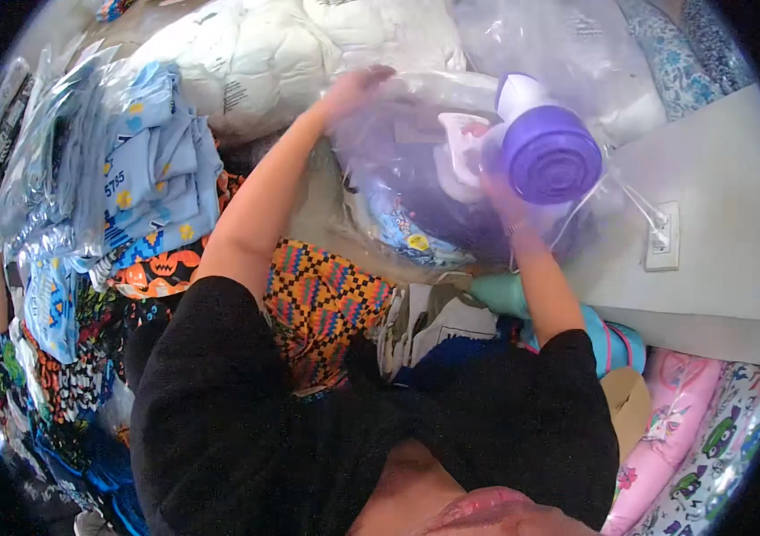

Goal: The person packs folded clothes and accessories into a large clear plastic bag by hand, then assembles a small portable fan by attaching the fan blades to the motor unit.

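My right hand (507,205) is closed around the white handle of a purple-and-white handheld garment steamer (551,154), its round purple end turned toward me. My left hand (357,92), slightly blurred, reaches forward with fingers stretched out over clear plastic, and whether it touches the plastic is hard to tell. Between and below the hands lies a large clear plastic bag (411,192), hazy and purplish. Through its lower side shows a light-blue printed cloth (407,228) with a yellow spot.
White padded bedding (281,62) in plastic lies behind. Blue printed fabrics (152,161) in clear wrap are stacked left, above patterned cloth (326,304). At right, a white cord runs to an outlet (663,237) on a pale panel (710,161); pink bedding (670,411) sits below.
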Demonstrator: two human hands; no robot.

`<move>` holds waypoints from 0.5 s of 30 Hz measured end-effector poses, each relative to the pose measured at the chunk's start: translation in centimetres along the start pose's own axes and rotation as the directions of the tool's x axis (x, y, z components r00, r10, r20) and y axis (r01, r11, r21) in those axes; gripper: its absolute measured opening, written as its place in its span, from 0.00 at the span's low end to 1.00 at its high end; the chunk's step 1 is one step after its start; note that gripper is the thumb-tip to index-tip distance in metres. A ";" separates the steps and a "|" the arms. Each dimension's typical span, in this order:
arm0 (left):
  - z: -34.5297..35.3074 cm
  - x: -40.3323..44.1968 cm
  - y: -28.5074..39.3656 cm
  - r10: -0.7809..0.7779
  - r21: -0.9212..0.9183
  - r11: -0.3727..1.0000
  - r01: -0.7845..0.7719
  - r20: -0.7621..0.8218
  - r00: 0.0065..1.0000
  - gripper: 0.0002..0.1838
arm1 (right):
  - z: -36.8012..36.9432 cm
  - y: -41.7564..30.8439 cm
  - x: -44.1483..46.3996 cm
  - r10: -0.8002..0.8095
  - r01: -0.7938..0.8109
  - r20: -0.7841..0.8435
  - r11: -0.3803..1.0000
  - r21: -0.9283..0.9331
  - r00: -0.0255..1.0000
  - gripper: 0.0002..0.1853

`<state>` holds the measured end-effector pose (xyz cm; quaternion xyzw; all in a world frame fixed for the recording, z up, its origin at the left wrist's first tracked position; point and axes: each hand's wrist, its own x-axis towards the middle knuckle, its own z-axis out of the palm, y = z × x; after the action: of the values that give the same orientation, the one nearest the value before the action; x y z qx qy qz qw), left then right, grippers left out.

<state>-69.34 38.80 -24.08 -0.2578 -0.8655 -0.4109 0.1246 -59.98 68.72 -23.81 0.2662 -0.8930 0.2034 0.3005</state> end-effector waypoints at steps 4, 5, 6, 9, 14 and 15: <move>-1.0 -2.8 0.8 -0.094 -0.187 0.981 0.045 -0.267 0.959 0.15 | 2.3 0.1 0.4 -0.042 0.041 -0.071 0.999 -0.020 0.997 0.16; -0.7 -3.5 1.3 -0.135 -0.249 0.967 0.058 -0.308 0.942 0.15 | 2.5 0.0 0.3 -0.053 0.051 -0.084 0.998 -0.031 0.995 0.16; 0.4 -4.6 2.4 -0.154 -0.162 0.980 0.117 -0.240 0.958 0.14 | 2.8 0.1 0.3 -0.063 0.059 -0.094 0.998 -0.038 0.994 0.16; 4.5 -8.2 7.8 -0.381 -0.216 0.920 0.327 -0.301 0.874 0.12 | 3.1 -0.1 -0.1 -0.072 0.065 -0.103 0.996 -0.067 0.992 0.17; 8.2 -15.4 11.7 -0.369 -0.174 0.929 0.325 -0.396 0.841 0.16 | 2.3 -1.8 -0.6 -0.066 0.064 -0.032 0.996 -0.065 0.997 0.19; 8.3 -16.4 12.3 -0.302 -0.124 0.953 0.276 -0.426 0.853 0.16 | 2.4 -1.9 -0.7 -0.060 0.058 -0.024 0.997 -0.044 0.998 0.20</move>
<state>-48.95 46.08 -28.40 -0.0289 -0.8312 -0.4975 0.2464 -59.36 66.26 -25.64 0.2834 -0.8851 0.1785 0.3232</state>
